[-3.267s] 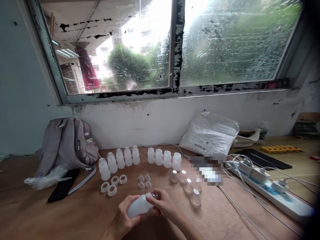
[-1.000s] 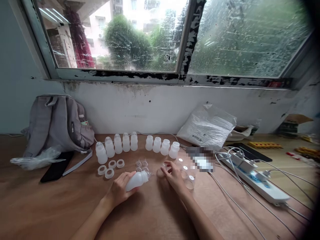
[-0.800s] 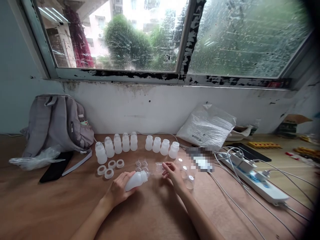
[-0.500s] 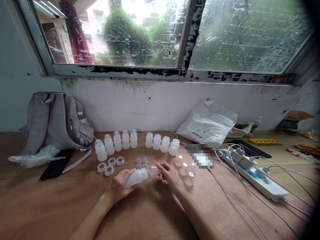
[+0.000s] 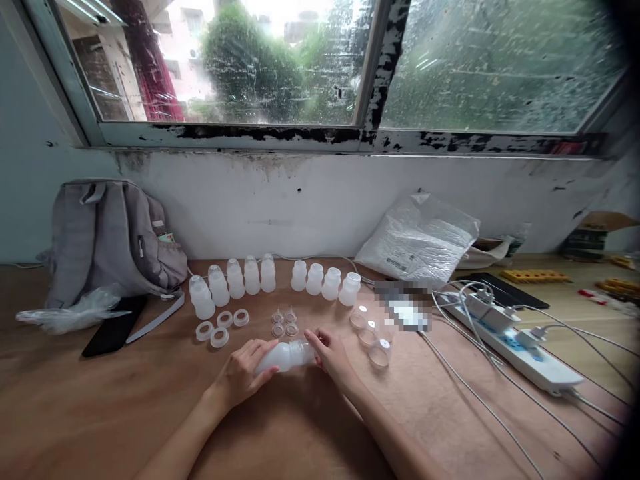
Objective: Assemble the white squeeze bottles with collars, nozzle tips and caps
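Observation:
My left hand (image 5: 243,367) is wrapped round the body of a frosted baby bottle (image 5: 283,358), which lies tilted nearly level above the table. At its right end, my right hand (image 5: 332,355) grips a clear cap (image 5: 302,351) that sits over the bottle's neck. Just beyond the hands are several clear nipples (image 5: 284,321) in a cluster. White collar rings (image 5: 219,336) lie to the left of them. On the right stand three clear caps (image 5: 379,356) with white dots on top.
Several capped bottles (image 5: 235,279) stand at the back left, and several open bottles (image 5: 331,284) at the back right. Further right are a white power strip (image 5: 520,343) with cables and a silver bubble mailer (image 5: 420,237). A grey backpack (image 5: 107,240) rests at the left.
The clear cap, apart from the bottle's neck before, has moved left onto it with my right hand. The bottle has turned closer to level. The view has shifted slightly.

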Motion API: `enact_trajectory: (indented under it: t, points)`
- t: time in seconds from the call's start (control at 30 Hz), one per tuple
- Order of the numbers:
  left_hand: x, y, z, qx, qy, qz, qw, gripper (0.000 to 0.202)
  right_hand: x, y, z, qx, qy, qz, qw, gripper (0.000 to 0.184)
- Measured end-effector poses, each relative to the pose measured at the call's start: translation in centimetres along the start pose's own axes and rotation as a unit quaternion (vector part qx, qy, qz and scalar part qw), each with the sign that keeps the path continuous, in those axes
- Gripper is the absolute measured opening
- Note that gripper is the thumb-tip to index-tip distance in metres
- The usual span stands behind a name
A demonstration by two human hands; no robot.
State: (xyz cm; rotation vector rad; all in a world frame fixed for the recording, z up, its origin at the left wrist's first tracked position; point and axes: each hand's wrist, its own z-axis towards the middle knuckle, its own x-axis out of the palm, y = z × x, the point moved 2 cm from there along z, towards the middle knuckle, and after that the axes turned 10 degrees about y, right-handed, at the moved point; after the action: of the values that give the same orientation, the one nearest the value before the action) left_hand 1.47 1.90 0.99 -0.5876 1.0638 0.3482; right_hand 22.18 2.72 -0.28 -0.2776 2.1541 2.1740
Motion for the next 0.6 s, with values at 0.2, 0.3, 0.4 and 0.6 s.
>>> enact_trajectory:
  t: [0.2,0.3,0.4,0.6]
  points:
    - [0.4,-0.9,-0.2,-0.022,-0.051,-0.084,0.995,0.029,1.5,-0.4,-0.9,0.029,0.066,0.008,0.997,0.03]
    - [0.4,-1.6,-0.4,-0.067,-0.104,-0.155,0.98,0.023,2.1,-0.2,-1.7,-0.011,0.036,0.003,0.999,0.03]
    - [0.3,-2.5,-0.5,-0.086,-0.135,-0.191,0.968,0.025,2.5,0.1,-2.5,-0.074,-0.003,-0.01,0.997,0.032]
    - [0.6,-3.4,-1.0,-0.063,-0.176,-0.191,0.964,0.027,2.7,0.0,-3.0,-0.114,-0.007,0.01,0.993,0.035]
